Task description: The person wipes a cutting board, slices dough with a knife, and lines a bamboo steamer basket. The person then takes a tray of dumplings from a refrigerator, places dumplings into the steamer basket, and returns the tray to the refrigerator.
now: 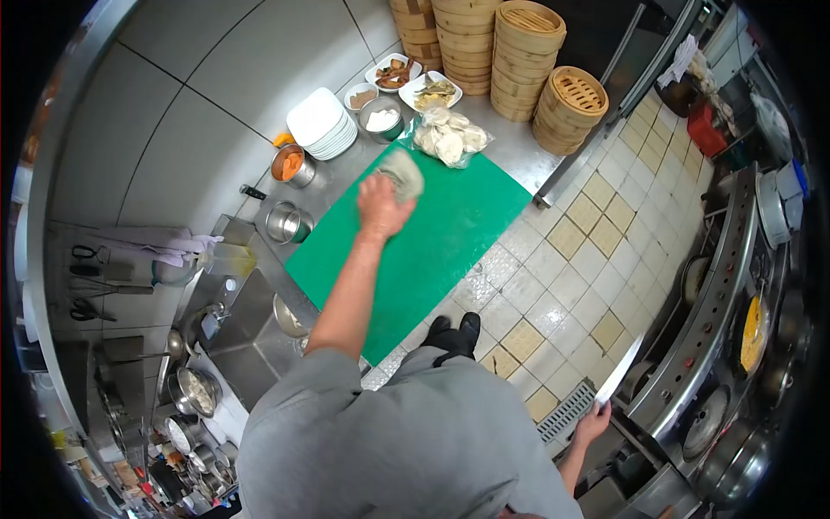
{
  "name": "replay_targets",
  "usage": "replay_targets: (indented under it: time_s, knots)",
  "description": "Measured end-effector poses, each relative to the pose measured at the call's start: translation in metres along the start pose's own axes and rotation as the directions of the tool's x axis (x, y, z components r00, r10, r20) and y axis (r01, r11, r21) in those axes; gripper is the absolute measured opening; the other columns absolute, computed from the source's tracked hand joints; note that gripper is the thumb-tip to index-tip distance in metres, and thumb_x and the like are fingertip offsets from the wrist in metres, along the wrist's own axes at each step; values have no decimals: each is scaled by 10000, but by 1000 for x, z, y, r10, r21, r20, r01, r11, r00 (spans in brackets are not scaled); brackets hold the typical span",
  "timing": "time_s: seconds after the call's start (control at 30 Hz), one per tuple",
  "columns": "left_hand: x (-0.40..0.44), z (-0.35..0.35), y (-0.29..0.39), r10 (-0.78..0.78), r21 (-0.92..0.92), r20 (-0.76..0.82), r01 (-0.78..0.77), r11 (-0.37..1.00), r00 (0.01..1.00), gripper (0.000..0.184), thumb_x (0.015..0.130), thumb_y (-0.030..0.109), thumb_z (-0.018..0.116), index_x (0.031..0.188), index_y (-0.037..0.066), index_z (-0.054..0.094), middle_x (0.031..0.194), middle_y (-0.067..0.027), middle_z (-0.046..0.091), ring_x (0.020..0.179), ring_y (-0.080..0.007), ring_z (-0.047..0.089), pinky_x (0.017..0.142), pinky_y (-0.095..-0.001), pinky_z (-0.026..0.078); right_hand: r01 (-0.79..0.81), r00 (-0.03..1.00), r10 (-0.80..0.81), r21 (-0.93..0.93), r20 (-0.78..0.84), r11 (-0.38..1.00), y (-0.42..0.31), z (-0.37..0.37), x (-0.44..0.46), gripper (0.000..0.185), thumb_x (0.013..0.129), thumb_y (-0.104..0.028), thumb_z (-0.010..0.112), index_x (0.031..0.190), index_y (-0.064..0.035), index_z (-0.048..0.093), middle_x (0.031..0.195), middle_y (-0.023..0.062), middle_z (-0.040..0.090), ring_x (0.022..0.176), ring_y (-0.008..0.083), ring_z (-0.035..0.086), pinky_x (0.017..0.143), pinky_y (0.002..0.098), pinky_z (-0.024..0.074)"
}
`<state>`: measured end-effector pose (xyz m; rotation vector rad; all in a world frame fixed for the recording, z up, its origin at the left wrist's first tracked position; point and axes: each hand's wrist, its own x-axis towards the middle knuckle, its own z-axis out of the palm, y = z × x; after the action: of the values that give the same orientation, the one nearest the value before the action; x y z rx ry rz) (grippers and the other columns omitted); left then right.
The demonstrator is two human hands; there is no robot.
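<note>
My left hand (pixel 383 208) is closed over a pale, slightly blurred cloth (pixel 401 173), pressed on the green cutting mat (pixel 450 221) near its far left part. Out to my right side, my right hand (pixel 593 424) grips a knife (pixel 619 372). Its long, wide blade points up and away from me, above the tiled floor. Just beyond the cloth, a clear plastic bag of pale dough pieces (pixel 451 138) rests on the mat's far edge.
Bamboo steamers (pixel 526 60) stand stacked at the back. White plates (pixel 322 125), a metal cup of orange pieces (pixel 294 166) and a steel pot (pixel 288 223) line the wall. A sink (pixel 251 333) lies left; a stove (pixel 700 320) stands right.
</note>
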<state>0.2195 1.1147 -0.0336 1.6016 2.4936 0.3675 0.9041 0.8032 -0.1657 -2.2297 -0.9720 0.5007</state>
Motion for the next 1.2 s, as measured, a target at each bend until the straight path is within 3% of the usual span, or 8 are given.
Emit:
replay_targets:
  time_s: [0.07,0.17,0.43,0.5,0.63,0.73,0.9,1.2]
  knots:
    - [6,53,-6,172,-140,-254,-212,967,952,557,883,359,727,1323,38,613,1590,-221,434,1502,-458,318,1195,-616,308,-27,1000,26,37,5,999,-37,25,9,430,1010,-133,679,1380,71,601,1174,197,728,1011,245,678,925,361,525]
    - [23,78,-5,298,7,-110,-300,954,948,656,868,274,757,1422,9,525,1611,-274,394,1548,-460,259,1273,-584,216,-130,987,119,109,106,985,-72,44,21,432,1014,-139,680,1391,57,602,1172,201,732,1003,239,680,922,364,532]
    - [120,107,1,19,-394,-372,-177,902,928,635,851,182,733,1404,-41,512,1557,-359,407,1474,-493,364,1230,-572,285,-56,972,-21,317,233,947,-134,59,46,394,1039,-78,642,1401,60,570,942,33,658,673,75,520,531,258,429]
    - [95,78,27,-159,-113,-301,131,985,940,672,841,215,725,1407,-64,493,1576,-351,391,1486,-503,336,1230,-598,264,-128,964,67,231,257,965,-164,45,54,395,1037,-79,649,1399,62,575,993,50,677,756,89,567,630,257,469]
    - [79,116,26,-122,-189,-258,74,979,958,686,838,245,709,1413,-65,497,1564,-343,408,1487,-505,328,1232,-614,244,-143,978,104,224,179,964,-175,34,65,403,1038,-81,648,1405,72,575,1132,100,712,969,138,636,850,276,515]
    - [124,119,24,-19,-163,-260,-25,986,966,659,849,235,682,1422,-43,510,1547,-310,441,1489,-480,341,1234,-620,238,-114,987,81,256,139,960,-155,32,82,401,1037,-79,644,1409,52,570,978,47,671,701,77,523,578,255,444]
    - [120,109,26,-89,-308,-177,31,951,980,629,835,118,660,1415,-72,506,1477,-267,524,1358,-462,470,1180,-515,371,-150,956,88,212,279,966,-122,30,134,385,1010,-67,679,1374,38,606,833,-2,611,623,65,485,537,238,400]
    - [39,155,190,-23,-244,-487,-111,963,873,369,765,17,623,1129,-28,657,1178,-279,668,1137,-480,595,1058,-533,447,-120,928,55,157,369,980,-85,-5,261,369,1009,-91,684,1350,34,622,829,11,605,667,84,494,570,270,418]
